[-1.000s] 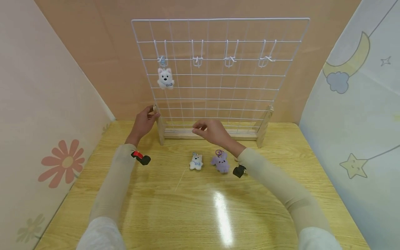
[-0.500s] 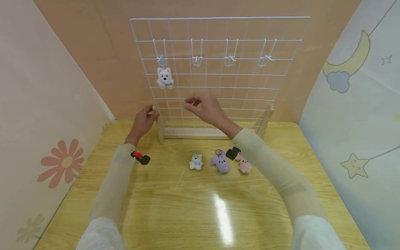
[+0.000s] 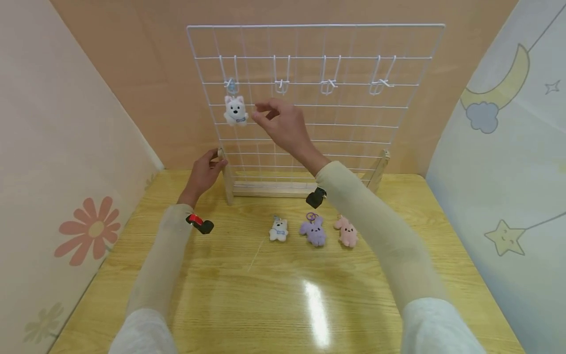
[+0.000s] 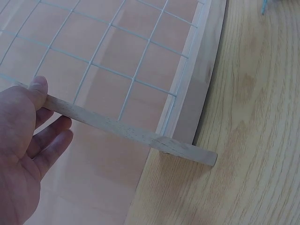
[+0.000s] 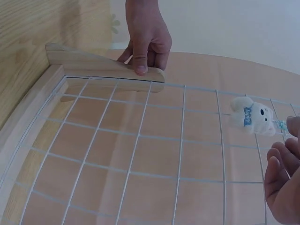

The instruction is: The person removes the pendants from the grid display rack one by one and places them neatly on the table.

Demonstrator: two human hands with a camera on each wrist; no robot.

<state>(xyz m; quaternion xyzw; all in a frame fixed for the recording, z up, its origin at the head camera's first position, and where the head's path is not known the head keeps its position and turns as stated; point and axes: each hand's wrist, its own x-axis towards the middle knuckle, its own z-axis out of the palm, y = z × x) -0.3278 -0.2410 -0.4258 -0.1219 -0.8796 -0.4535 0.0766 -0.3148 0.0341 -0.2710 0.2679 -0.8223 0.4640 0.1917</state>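
Note:
My left hand (image 3: 204,173) grips the upper end of the left wooden support (image 4: 126,131) of a white wire grid rack (image 3: 287,124). In the left wrist view its thumb lies over the wood, with fingers curled behind. A white plush dog keychain (image 3: 236,111) with a blue tag hangs from the leftmost hook, against the grid. Just right of that dog, my right hand (image 3: 285,123) is raised in front of the mesh with loosely bent fingers and nothing between them. The right wrist view has its thumb and fingers (image 5: 276,176) apart, close to the dog's blue clasp (image 5: 280,125).
On the table (image 3: 247,295) lie a white dog keychain (image 3: 278,230), a purple plush keychain (image 3: 314,232) and a pink one (image 3: 348,233), partly beside my right sleeve. Bare hooks (image 3: 328,84) line the grid's upper part. Patterned panels (image 3: 508,162) flank the table.
My right hand has risen from low in front of the grid, up and slightly left, to beside the hanging dog. The pink keychain has come out from behind the right arm. My left hand stays put.

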